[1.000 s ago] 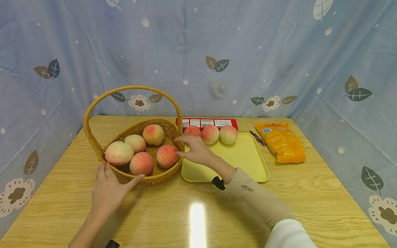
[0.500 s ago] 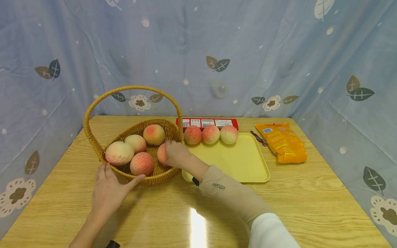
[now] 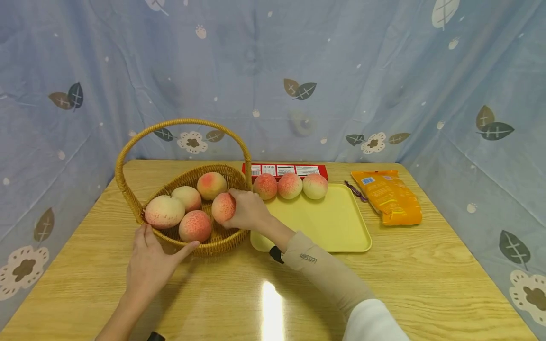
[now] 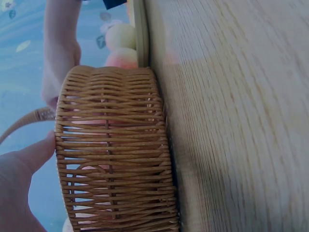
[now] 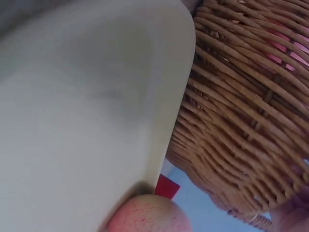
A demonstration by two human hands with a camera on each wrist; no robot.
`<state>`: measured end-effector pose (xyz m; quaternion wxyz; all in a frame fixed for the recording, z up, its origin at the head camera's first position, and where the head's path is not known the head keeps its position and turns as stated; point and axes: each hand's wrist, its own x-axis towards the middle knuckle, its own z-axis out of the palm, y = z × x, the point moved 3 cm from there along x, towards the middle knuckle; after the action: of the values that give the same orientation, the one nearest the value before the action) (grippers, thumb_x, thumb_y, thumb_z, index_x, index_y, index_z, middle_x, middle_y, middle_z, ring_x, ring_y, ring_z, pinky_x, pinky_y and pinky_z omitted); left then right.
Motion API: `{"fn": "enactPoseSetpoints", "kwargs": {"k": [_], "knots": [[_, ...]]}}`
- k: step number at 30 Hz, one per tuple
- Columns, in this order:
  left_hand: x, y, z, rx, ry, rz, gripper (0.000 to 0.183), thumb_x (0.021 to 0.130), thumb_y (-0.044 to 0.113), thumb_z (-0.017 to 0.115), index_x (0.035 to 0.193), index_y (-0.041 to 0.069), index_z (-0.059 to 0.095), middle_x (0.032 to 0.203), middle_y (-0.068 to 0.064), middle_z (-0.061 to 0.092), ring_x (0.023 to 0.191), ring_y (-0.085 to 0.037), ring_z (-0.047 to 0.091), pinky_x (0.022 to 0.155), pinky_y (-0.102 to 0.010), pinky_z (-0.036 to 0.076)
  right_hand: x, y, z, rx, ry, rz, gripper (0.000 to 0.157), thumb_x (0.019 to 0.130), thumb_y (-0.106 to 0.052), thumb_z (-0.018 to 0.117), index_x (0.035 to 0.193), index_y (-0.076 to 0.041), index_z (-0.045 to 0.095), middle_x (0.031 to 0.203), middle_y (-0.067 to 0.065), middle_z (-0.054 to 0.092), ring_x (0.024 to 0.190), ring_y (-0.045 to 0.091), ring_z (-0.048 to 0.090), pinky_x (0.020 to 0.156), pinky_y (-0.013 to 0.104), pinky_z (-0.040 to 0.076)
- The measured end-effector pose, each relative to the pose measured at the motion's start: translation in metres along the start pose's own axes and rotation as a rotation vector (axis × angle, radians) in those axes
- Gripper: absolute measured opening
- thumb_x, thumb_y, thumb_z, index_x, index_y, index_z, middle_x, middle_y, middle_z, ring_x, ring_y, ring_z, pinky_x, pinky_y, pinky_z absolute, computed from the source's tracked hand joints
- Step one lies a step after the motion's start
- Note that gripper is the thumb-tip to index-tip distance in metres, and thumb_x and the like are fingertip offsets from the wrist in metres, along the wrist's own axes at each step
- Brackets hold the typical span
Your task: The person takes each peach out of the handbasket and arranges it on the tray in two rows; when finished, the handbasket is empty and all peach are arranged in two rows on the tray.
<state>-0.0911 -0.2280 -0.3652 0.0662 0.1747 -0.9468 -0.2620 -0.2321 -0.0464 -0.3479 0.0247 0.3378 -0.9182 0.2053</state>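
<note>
My right hand [image 3: 251, 213] reaches over the right rim of the wicker basket [image 3: 222, 246] and grips a pink peach [image 3: 222, 208] inside it. Several other peaches, such as a pale one [image 3: 164, 211], lie in the basket on the left and at the back. Its tall arched handle stands upright. My left hand [image 3: 151, 260] rests against the front left of the basket, with the thumb stretched along the front rim. In the left wrist view, the left thumb [image 4: 41, 152] touches the woven rim. The right wrist view shows the basket's outer wall [image 5: 241, 106], with the held peach hidden.
A yellow tray [image 3: 320, 222] stands to the basket's right, with three peaches [image 3: 290, 185] in a row at its back edge. Behind them lies a red box [image 3: 326, 170]. An orange packet [image 3: 390, 199] and a small purple item [image 3: 355, 190] lie farther right.
My right hand has moved left over the basket rim and closed round the right-hand peach, which has now shifted slightly left and up. My left hand has stayed at the basket.
</note>
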Motion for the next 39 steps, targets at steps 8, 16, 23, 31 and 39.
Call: {"fn": "enactPoseSetpoints", "kwargs": {"k": [8,16,23,31,39], "knots": [[0.0,0.001,-0.001,0.006,0.012,0.001,0.127,0.078,0.07,0.065,0.145,-0.021,0.008,0.149,-0.039,0.012,0.132,-0.057,0.025,0.092,-0.069,0.036,-0.013,0.01,-0.022,0.452,0.124,0.086,0.068,0.067,-0.024,0.088,0.127,-0.005,0.062,0.109,0.01,0.069,0.099,0.022,0.066,0.081,0.031,0.054],[0.0,0.0,-0.001,0.009,0.005,0.002,0.127,0.078,0.07,0.065,0.145,-0.021,0.007,0.15,-0.04,0.011,0.132,-0.058,0.024,0.09,-0.069,0.037,-0.025,0.019,-0.041,0.766,0.184,0.063,0.063,0.068,-0.005,0.086,0.125,0.001,0.061,0.119,0.015,0.064,0.108,0.026,0.065,0.086,0.028,0.054],[0.002,-0.001,-0.001,0.018,-0.014,-0.012,0.129,0.078,0.072,0.063,0.145,-0.021,0.004,0.15,-0.041,0.008,0.132,-0.059,0.022,0.09,-0.07,0.037,-0.033,0.036,-0.052,0.818,0.213,0.096,0.069,0.07,-0.001,0.083,0.132,0.006,0.054,0.129,0.02,0.058,0.116,0.032,0.06,0.092,0.035,0.052],[0.001,-0.002,0.0,0.02,-0.016,-0.015,0.129,0.077,0.073,0.063,0.145,-0.021,0.005,0.15,-0.041,0.009,0.13,-0.06,0.024,0.088,-0.069,0.038,-0.043,0.062,-0.065,0.77,0.314,0.135,0.068,0.068,0.003,0.081,0.13,0.011,0.053,0.126,0.026,0.059,0.114,0.037,0.06,0.093,0.042,0.051],[0.002,-0.001,0.0,0.019,-0.016,-0.008,0.129,0.078,0.072,0.063,0.145,-0.021,0.005,0.15,-0.041,0.009,0.129,-0.06,0.025,0.087,-0.069,0.039,-0.057,0.091,-0.072,0.745,0.374,0.238,0.069,0.069,0.0,0.082,0.13,0.011,0.053,0.126,0.026,0.059,0.116,0.037,0.059,0.096,0.042,0.049]]}}
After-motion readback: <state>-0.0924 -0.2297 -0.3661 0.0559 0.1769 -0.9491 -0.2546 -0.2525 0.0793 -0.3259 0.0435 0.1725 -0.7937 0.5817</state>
